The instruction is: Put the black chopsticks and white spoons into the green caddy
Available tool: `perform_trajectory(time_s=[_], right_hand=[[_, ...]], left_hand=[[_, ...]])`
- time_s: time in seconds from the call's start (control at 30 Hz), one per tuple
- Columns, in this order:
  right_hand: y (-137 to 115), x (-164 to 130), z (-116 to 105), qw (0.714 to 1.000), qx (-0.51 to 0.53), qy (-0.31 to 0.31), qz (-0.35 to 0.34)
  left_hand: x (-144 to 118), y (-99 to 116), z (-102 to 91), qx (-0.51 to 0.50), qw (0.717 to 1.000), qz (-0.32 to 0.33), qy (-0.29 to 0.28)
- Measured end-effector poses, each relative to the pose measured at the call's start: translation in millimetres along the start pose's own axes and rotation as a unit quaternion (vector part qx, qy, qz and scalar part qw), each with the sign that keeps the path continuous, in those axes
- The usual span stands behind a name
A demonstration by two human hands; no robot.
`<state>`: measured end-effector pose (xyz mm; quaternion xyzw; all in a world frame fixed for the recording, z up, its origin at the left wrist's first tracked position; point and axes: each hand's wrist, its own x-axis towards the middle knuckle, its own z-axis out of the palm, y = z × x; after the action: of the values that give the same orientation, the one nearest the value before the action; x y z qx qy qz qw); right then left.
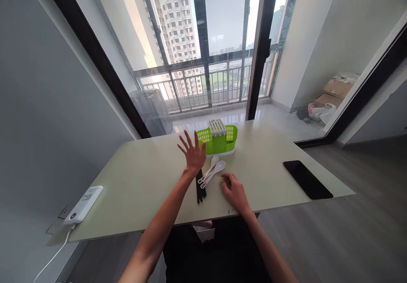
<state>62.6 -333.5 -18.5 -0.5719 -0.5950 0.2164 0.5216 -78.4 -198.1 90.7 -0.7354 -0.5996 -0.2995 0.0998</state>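
My left hand (194, 156) is raised over the table with its fingers spread, and nothing is in it. It covers part of a green utensil caddy (218, 144) with a white slatted top and white base. Just below the caddy, two white spoons (217, 167) lie across several black chopsticks (199, 192), whose upper part is hidden behind my left hand and wrist. My right hand (234, 191) rests on the table to the right of the spoons, apart from them. Its fingers are loosely curved and hold nothing that I can see.
A black phone (307, 179) lies on the pale table (143, 181) at the right. At the left edge is a white power bank (84, 204) with a white cable. Beyond the table are glass doors, and bags with cardboard boxes (338, 92) lie at the right.
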Motion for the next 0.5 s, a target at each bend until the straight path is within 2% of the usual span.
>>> perform_trajectory(time_s=[0.1,0.17,0.27,0.37,0.5], right_hand=[[0.6,-0.5,-0.7,1.000,0.000,0.000,0.007],[0.7,-0.7,-0.8,1.000,-0.001,0.000,0.014],[-0.6,-1.0,-1.6,1.000,0.000,-0.003,0.024],[-3.7,-1.1,-3.4,0.999,-0.001,-0.008,0.033],[-7.5,-1.2,-4.8,0.999,-0.006,-0.016,0.043]], left_hand=[[-3.0,-56.8,17.9,-0.038,0.998,-0.049,0.024],[-6.0,-91.3,29.9,-0.058,0.995,-0.075,0.019],[-12.3,-130.8,42.5,-0.068,0.990,-0.124,0.003],[-19.0,-152.5,48.6,-0.072,0.986,-0.147,-0.024],[-28.9,-157.8,50.1,-0.083,0.988,-0.100,-0.085]])
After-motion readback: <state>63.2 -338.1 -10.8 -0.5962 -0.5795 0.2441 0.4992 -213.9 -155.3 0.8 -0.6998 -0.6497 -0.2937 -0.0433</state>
